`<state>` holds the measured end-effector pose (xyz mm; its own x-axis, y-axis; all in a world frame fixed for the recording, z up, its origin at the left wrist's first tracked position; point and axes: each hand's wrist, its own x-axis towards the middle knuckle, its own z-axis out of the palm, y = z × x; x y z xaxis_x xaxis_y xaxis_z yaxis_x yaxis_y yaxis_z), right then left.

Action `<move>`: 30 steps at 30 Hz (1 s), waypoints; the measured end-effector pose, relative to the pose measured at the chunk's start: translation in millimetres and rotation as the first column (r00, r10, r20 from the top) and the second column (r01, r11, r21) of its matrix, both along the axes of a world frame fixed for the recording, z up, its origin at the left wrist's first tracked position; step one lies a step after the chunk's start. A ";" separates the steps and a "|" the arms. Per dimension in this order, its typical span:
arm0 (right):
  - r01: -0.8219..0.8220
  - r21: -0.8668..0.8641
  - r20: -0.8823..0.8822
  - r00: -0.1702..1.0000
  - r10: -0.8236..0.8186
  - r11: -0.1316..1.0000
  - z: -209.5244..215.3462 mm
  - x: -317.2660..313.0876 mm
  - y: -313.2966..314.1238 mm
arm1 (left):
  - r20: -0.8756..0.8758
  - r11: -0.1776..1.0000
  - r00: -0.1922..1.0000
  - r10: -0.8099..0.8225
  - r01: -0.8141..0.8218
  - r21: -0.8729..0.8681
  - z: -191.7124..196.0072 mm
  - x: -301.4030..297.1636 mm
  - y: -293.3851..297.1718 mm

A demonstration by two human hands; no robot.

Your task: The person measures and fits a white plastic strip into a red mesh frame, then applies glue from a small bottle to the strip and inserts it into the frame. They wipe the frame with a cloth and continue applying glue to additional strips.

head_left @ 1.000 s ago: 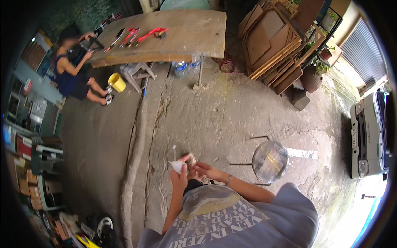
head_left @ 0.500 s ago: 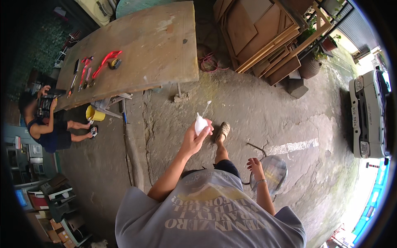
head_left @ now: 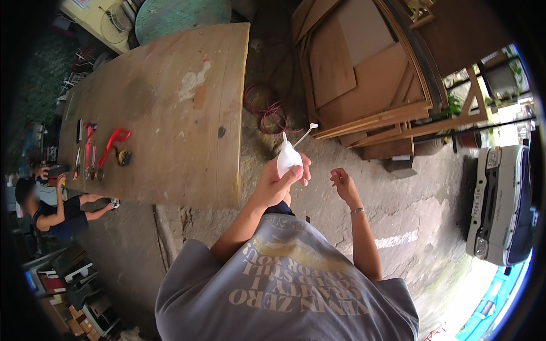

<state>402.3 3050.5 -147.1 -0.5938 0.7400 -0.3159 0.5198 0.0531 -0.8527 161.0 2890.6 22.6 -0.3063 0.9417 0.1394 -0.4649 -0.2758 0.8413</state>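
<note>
My left hand [head_left: 277, 181] is wrapped round a small white squeeze bottle [head_left: 288, 161]. Its narrow nozzle points up and away from me, and a small cap dangles off to the right on a thin strap. To the right, my right hand [head_left: 344, 186] hangs in the air with its fingers loosely bent and apart, nothing in them. A bracelet circles that wrist. Ahead on the left stands a large wooden table [head_left: 170, 159]. On it lie a yellow and black tape measure [head_left: 122, 156], a red tool [head_left: 114, 141] and several other hand tools.
Wooden boards and frames [head_left: 364, 62] lean at the front right. A coiled reddish hose [head_left: 273, 116] lies on the concrete between them and the table. A white vehicle [head_left: 497, 204] stands far right. Another person [head_left: 54, 210] sits at the far left, holding a dark object.
My view has moved forward, nearer the table and boards. The bottle stays in my left hand, now slightly higher and further right. My right hand has risen from near my side.
</note>
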 end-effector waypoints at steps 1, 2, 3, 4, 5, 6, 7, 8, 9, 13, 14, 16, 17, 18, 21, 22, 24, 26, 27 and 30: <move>-0.016 0.024 -0.001 1.000 0.016 1.000 -6.2 -17.0 29.7 | -0.005 1.000 1.000 0.000 0.000 0.002 -1.7 -18.2 25.3; -0.026 0.035 0.047 0.999 0.025 0.999 -15.1 -26.5 55.1 | -0.011 1.000 1.000 0.000 0.000 0.004 -3.1 -36.4 50.5; -0.033 0.048 0.091 0.995 0.029 0.998 -31.6 -28.4 78.0 | -0.008 1.000 1.000 0.010 -0.010 -0.018 -1.4 -57.2 76.5; -0.036 0.059 0.134 0.991 0.028 0.998 -52.4 -29.7 96.7 | -0.005 0.999 1.000 0.016 -0.016 -0.043 1.8 -77.7 99.2; -0.051 0.032 0.196 0.980 0.044 0.998 -85.3 -18.8 114.0 | 0.016 0.998 1.000 0.016 -0.015 -0.069 4.0 -94.0 121.5; -0.083 -0.003 0.266 0.960 0.081 0.997 -104.6 -5.1 131.3 | 0.021 0.998 1.000 0.017 -0.015 -0.068 5.0 -109.0 143.9; -0.038 -0.113 0.312 0.948 0.071 0.993 -99.1 -8.9 147.4 | 0.006 0.997 1.000 0.026 -0.025 -0.071 6.5 -129.1 167.5; 0.032 -0.221 0.348 0.936 0.048 0.975 -94.9 -19.2 153.4 | -0.021 0.997 1.000 0.014 -0.015 -0.078 11.2 -152.4 188.8; 0.049 -0.243 0.415 0.908 0.058 0.969 -97.1 -25.9 162.0 | -0.047 0.995 0.999 0.016 -0.020 -0.101 21.5 -170.9 209.3; 0.048 -0.283 0.506 0.856 0.107 0.958 -121.4 -52.3 219.7 | -0.015 0.988 0.997 0.073 -0.074 -0.133 34.4 -239.6 278.4; -0.026 -0.227 0.443 0.887 0.127 0.974 -125.2 -73.4 238.2 | -0.021 0.987 0.996 0.089 -0.091 -0.136 36.8 -257.1 297.3; -0.177 -0.108 0.346 0.916 0.204 0.978 -160.3 -95.8 274.2 | 0.004 0.978 0.990 0.144 -0.142 -0.152 36.2 -290.9 327.4; -0.238 -0.150 0.435 0.856 0.280 0.960 -205.1 -84.0 285.4 | 0.020 0.984 0.994 0.104 -0.100 -0.149 30.6 -307.3 355.6; -0.274 -0.196 0.459 0.822 0.335 0.941 -217.8 -107.5 300.6 | 0.022 0.980 0.994 0.106 -0.101 -0.172 26.4 -323.9 377.6; -0.317 -0.287 0.493 0.760 0.423 0.904 -235.5 -180.8 362.9 | -0.028 0.964 0.994 0.103 -0.107 -0.242 11.8 -374.8 444.9; -0.331 -0.307 0.490 0.749 0.446 0.892 -234.2 -211.7 386.2 | -0.045 0.955 0.995 0.092 -0.101 -0.279 4.3 -395.0 466.8; -0.425 -0.321 0.481 0.696 0.532 0.846 -211.8 -288.6 459.9 | -0.076 0.937 0.991 0.107 -0.127 -0.327 -7.1 -439.4 511.3; -0.648 -0.288 0.472 0.545 0.693 0.705 -175.8 -372.8 551.5 | -0.088 0.931 0.978 0.190 -0.208 -0.299 -18.9 -488.5 561.0; -0.752 -0.239 0.485 0.456 0.746 0.615 -167.3 -408.5 594.6 | -0.102 0.914 0.973 0.206 -0.228 -0.334 -15.2 -505.5 578.3; -0.376 -0.032 0.444 0.825 0.351 0.926 -159.5 -506.9 712.3 | -0.132 0.888 0.961 0.244 -0.276 -0.369 -11.0 -567.4 637.4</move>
